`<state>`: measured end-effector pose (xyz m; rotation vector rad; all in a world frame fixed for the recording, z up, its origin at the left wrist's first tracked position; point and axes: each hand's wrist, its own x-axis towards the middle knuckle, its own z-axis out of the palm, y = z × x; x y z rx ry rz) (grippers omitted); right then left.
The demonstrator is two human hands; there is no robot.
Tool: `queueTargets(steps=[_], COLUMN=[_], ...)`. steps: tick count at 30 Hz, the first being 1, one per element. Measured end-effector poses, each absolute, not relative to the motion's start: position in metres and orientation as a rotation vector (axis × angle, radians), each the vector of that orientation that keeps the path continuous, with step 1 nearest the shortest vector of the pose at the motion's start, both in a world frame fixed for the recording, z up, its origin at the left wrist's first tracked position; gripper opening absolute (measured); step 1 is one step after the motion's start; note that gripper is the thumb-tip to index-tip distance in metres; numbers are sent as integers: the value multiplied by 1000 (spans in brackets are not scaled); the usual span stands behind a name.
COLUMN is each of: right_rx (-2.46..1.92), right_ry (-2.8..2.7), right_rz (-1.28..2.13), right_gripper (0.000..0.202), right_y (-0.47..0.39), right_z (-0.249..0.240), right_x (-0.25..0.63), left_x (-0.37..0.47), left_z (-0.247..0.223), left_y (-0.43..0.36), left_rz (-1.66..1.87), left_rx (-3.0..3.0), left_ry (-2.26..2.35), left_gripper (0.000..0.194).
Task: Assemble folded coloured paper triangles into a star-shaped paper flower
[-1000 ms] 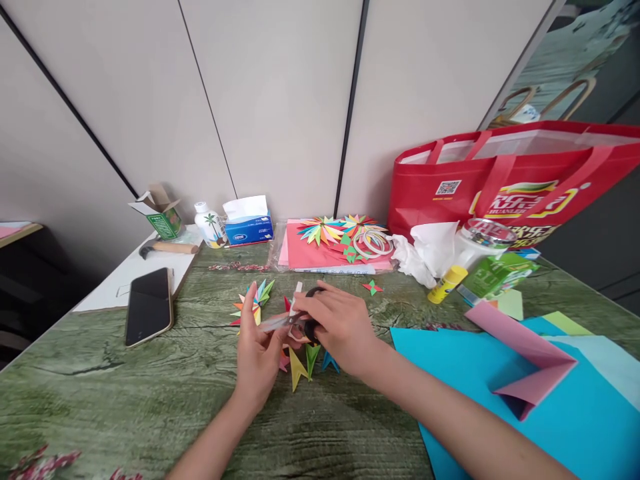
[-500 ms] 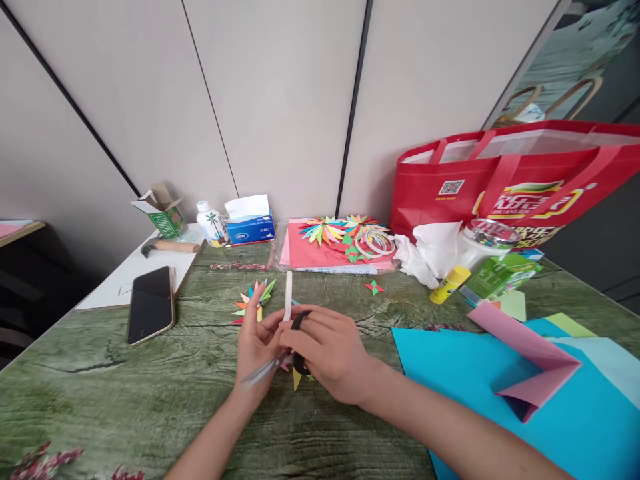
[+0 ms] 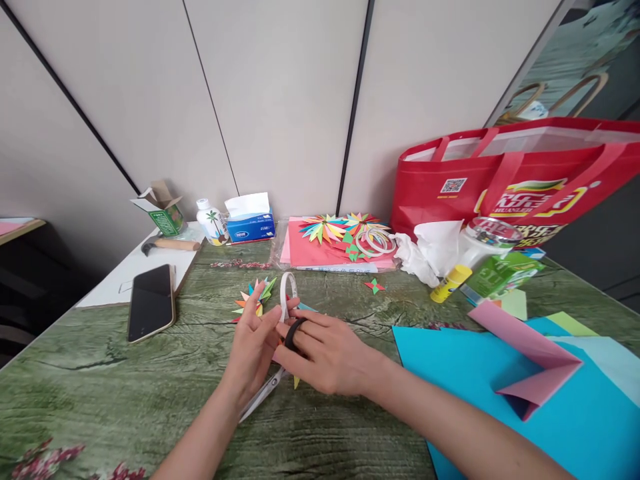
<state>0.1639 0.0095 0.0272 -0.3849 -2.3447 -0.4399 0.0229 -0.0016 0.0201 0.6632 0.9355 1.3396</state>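
Both hands meet above the table. My left hand [image 3: 255, 350] is closed, its thumb and fingertips gripping a narrow roll of white tape [image 3: 285, 293] that stands up on edge. Hooked through the black handles of a pair of scissors [image 3: 265, 396], my right hand [image 3: 330, 353] is closed too, its fingertips close to the tape. The silver blades point down and left, beneath my left hand. A many-pointed folded paper star [image 3: 270, 289] lies behind the hands, mostly covered by them. What is between the fingertips is hidden.
To the left lies a phone [image 3: 151, 303], with a hammer [image 3: 173, 245] beyond it. At the back are a tissue box [image 3: 253, 228], paper stars [image 3: 323, 230] and tape rolls [image 3: 375, 243]. On the right, a glue stick [image 3: 450, 285], blue paper [image 3: 460, 387] and a red bag [image 3: 440, 200].
The tape roll has turned from edge-on to showing its ring. The scissors' blades have swung lower, now below my left hand. Both hands stay close together.
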Motion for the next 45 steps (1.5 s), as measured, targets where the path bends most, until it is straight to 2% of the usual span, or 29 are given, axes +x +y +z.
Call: queueTargets(steps=[8, 12, 15, 19, 24, 45], right_rx=[-471, -809, -1113, -1315, -1357, -1417], right_ry=[-2326, -2399, -2384, -2478, -2591, -2682], right_rz=[-466, -354, -408, -474, -406, -211], right_gripper=[16, 18, 21, 21, 13, 12], right_y=[8, 15, 23, 27, 23, 16], right_z=[33, 48, 58, 65, 66, 63], right_x=[164, 177, 191, 199, 190, 182], left_x=[24, 25, 25, 24, 23, 28], left_z=[22, 20, 20, 20, 19, 16], left_y=[-2, -1, 0, 1, 2, -3], left_rz=[1386, 1453, 1491, 1503, 1539, 1407], left_rx=[643, 651, 676, 695, 699, 762], left_ry=[938, 909, 891, 896, 911, 944], left_gripper=[92, 89, 84, 77, 72, 81])
